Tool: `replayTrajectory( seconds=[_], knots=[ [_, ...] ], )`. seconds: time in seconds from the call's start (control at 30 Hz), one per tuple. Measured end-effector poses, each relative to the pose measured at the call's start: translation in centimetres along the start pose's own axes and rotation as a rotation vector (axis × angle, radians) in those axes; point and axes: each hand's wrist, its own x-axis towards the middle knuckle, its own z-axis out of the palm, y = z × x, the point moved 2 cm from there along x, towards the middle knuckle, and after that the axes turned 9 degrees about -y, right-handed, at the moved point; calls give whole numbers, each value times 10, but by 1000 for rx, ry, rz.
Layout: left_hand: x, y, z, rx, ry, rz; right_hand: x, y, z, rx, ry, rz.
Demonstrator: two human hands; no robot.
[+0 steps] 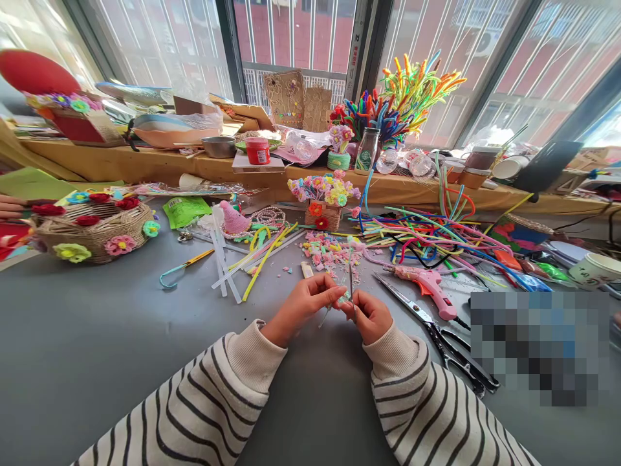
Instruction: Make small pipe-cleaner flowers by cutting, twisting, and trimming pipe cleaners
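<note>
My left hand [305, 303] and my right hand [369, 315] meet over the grey table [97, 349], both pinched round a small pale craft piece [343, 298] on a thin stick. The stick pokes up between the fingers towards a heap of pastel scraps [330, 251]. Both wrists wear striped sleeves. The fingers hide most of the piece.
Black-handled scissors [439, 333] and a pink glue gun [429, 285] lie right of my right hand. Coloured pipe cleaners [427, 230] spread behind them. Glue sticks [222, 262] lie to the left. A woven basket with flowers [94, 230] stands far left. Another person's fingers [10, 207] show at the left edge.
</note>
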Motion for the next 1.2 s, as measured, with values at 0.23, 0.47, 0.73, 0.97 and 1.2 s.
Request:
replayTrajectory(
  seconds=[0.23, 0.47, 0.73, 0.97, 1.2],
  knots=[
    [1, 2, -1, 8, 40, 16, 1, 1, -1, 32, -97, -26],
    [0, 0, 0, -4, -4, 11, 1, 3, 0, 21, -94, -14],
    [0, 3, 0, -16, 30, 1, 0, 0, -2, -71, 40, 4],
    [0, -1, -2, -27, 70, 25, 1, 0, 0, -24, -165, -19],
    [-1, 0, -2, -25, 60, 20, -2, -6, 4, -39, -203, -48]
  ],
)
